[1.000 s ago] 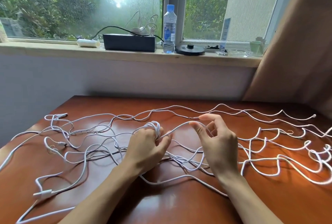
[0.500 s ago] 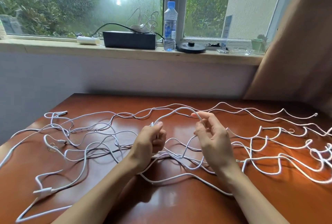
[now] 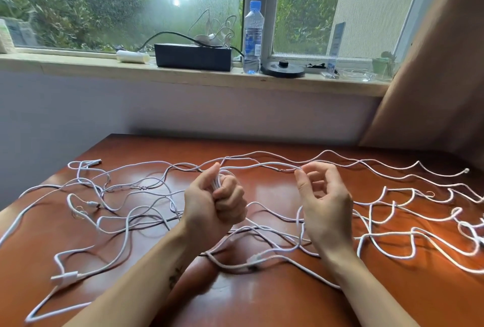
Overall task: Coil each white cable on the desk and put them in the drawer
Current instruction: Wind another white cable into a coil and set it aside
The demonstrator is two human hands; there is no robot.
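White cable [image 3: 262,163] stretched between both hands just above the worktop [image 3: 262,300]. Left hand [image 3: 214,206] was fisted round a small bundle of its loops. Right hand [image 3: 324,206] pinched the strand between thumb and forefinger, other fingers loosely curled. More loose cables [image 3: 65,277] sprawled tangled over the worktop, from its left edge to its right. Behind, on the windowsill [image 3: 78,64], stood a water bottle [image 3: 252,38] beside a black box [image 3: 193,56].

Head view, forward and down, desk [image 3: 275,298] close, edges perhaps warped
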